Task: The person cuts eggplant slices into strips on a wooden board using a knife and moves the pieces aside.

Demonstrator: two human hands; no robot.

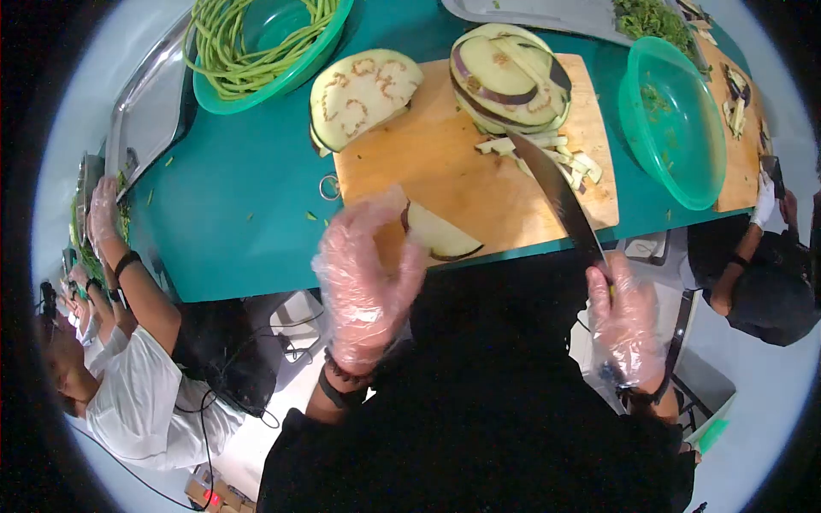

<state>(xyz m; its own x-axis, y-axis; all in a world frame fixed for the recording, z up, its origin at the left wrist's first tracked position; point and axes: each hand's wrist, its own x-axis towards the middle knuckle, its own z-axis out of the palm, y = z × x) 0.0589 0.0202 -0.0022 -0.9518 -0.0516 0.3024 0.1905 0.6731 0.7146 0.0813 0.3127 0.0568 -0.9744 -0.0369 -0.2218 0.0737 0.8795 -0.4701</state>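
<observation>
My left hand point(368, 278), in a clear plastic glove, pinches a half slice of eggplant point(440, 235) at the near edge of a wooden cutting board point(445, 167). My right hand point(629, 321), also gloved, grips the handle of a large knife point(556, 192); its blade points up and away, with the tip near a small pile of cut eggplant strips point(564, 158). A stack of eggplant slices point(509, 77) lies at the far side of the board. More slices point(363, 94) overlap the board's far left corner.
The board lies on a teal table point(248, 188). A green bowl of long beans point(256, 43) stands far left, beside a metal tray point(154, 107). An empty green bowl point(676, 124) stands to the right, chopped greens point(654, 17) behind it. Other people work at the left and right.
</observation>
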